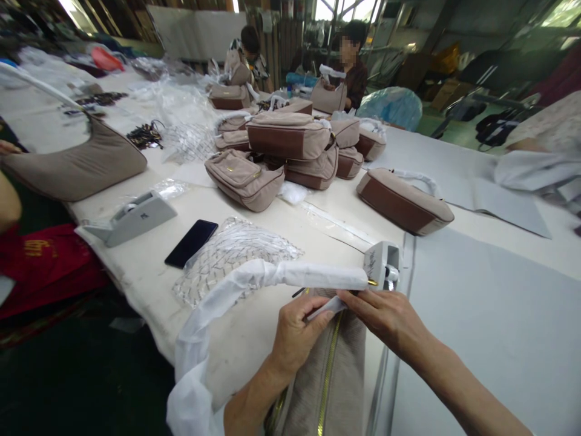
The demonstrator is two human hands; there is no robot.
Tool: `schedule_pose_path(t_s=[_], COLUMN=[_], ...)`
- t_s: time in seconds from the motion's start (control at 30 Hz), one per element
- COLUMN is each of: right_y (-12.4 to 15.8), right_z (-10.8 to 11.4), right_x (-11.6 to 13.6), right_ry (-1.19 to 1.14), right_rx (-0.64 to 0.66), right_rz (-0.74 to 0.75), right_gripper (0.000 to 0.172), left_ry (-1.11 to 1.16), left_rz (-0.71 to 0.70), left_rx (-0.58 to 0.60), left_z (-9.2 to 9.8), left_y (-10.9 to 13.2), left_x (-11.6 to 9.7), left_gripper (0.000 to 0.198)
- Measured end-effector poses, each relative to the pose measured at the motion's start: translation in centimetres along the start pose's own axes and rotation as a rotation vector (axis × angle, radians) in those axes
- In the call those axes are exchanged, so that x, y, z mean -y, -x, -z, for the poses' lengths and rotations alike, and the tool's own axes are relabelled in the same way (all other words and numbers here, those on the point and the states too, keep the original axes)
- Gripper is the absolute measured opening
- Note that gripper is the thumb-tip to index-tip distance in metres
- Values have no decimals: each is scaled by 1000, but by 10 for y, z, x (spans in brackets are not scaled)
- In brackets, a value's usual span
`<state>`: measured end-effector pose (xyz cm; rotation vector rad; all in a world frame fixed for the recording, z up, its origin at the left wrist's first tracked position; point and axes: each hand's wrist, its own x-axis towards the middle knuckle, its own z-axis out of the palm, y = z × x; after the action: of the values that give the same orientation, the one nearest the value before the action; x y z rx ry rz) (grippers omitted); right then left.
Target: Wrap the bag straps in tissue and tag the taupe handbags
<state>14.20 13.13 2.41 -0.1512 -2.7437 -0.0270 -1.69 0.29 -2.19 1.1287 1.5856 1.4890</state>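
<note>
A beige handbag (338, 381) with a gold zipper lies near the table's front edge. Its strap, wrapped in white paper (254, 281), arches over to the left. My left hand (295, 336) rests on the bag's top and pinches a strip of the white wrapping near the strap's end. My right hand (385, 318) grips the same wrapping from the right, fingertips at the strap's gold end. A grey tape dispenser (384, 263) stands just beyond my right hand.
A black phone (190, 242), a plastic mesh sheet (236, 251) and a second tape dispenser (136, 217) lie to the left. Several beige-brown handbags (290, 148) are piled mid-table; one (403, 203) sits right. Two people work at the far end. A sleeve shows at the left edge.
</note>
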Motion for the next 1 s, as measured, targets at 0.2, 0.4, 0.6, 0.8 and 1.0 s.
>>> schedule_pose_path(t_s=[0.2, 0.4, 0.6, 0.8, 1.0], right_y=[10, 10, 6, 11, 12], right_z=[1, -3, -7, -7, -12], right_x=[11, 35, 39, 40, 41], right_ry=[-257, -621, -871, -607, -486], right_rx=[-96, -48, -127, -288, -240], right_rz=[-340, -854, -1094, -974, -709], right_gripper=[15, 24, 30, 20, 25], left_ry=[159, 266, 303, 222, 256], left_rz=[210, 324, 334, 312, 325], left_rx=[13, 94, 88, 124, 103], left_z=[-13, -19, -25, -19, -18], left_y=[-5, -6, -13, -10, -9], left_x=[-9, -11, -16, -16, -14], left_gripper=[11, 13, 19, 18, 18])
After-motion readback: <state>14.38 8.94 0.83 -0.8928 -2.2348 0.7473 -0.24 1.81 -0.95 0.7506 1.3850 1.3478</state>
